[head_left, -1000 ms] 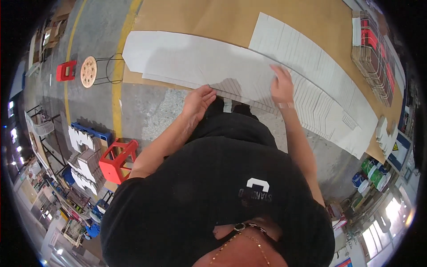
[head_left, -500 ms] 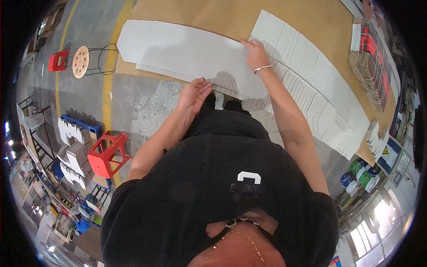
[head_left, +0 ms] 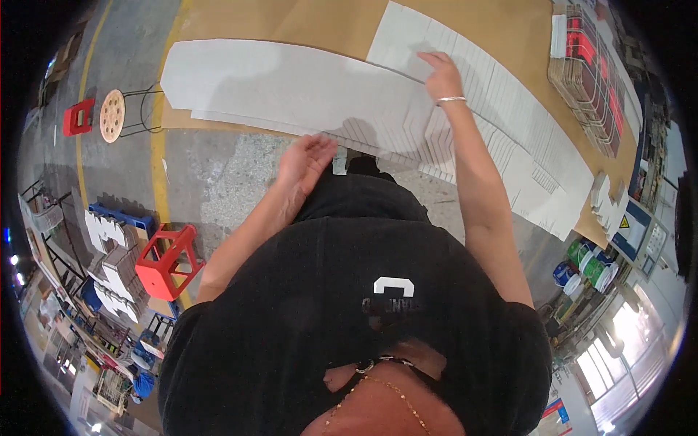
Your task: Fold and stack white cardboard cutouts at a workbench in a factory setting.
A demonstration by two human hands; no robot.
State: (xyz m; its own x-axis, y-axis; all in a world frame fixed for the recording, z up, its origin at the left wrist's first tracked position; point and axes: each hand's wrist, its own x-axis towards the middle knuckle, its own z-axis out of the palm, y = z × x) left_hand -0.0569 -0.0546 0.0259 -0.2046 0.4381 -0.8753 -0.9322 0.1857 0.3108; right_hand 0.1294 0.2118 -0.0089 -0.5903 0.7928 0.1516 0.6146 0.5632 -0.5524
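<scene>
While your right hand (head_left: 440, 73) presses flat on the fanned white cardboard sheets (head_left: 502, 116), your open, empty left hand (head_left: 305, 163) hovers at their near edge, apparently mid-spread; reach onward gently.

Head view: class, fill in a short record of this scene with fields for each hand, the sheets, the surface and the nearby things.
Left hand: open, raised above the near edge of the sheets, holding nothing
Right hand: fingers resting on the sheets
Sheets: long pale grey card, fanned in overlapping rows
Surface: brown table
Nearby: red stool on the floor at left; cans at right
</scene>
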